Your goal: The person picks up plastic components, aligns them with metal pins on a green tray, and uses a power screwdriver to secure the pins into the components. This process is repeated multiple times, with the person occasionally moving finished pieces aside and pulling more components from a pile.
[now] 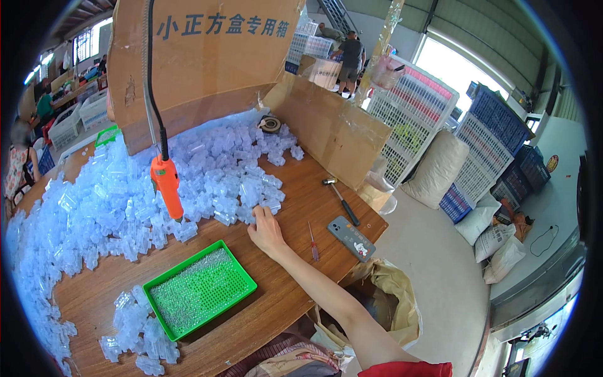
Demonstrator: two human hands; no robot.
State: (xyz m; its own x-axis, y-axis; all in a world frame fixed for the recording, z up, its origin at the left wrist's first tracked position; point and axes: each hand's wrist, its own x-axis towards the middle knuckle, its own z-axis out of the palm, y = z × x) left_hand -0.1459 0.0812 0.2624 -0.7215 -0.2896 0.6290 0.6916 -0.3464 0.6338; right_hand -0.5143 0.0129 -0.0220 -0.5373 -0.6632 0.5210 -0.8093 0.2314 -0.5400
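Observation:
My right hand (267, 233) reaches in from the lower right over the wooden table. Its fingers are curled together at the front edge of a big heap of clear bluish plastic pieces (207, 157); what they hold, if anything, is hidden. My left hand is out of view. An orange electric screwdriver (166, 185) hangs tip down on a cord above the heap. In front of it lies a green perforated tray (235, 283) with many tiny shiny metal parts (182, 305). A smaller pile of clear plastic pieces (138, 330) sits beside the tray's left side.
On the table's right lie a red-handled screwdriver (314, 245), a hammer (342, 202) and a grey phone (352, 237). A tape roll (270, 124) rests on the heap. Cardboard (201, 69) walls the back. An open sack (396, 301) stands below the right edge; stacked crates (411, 113) stand beyond.

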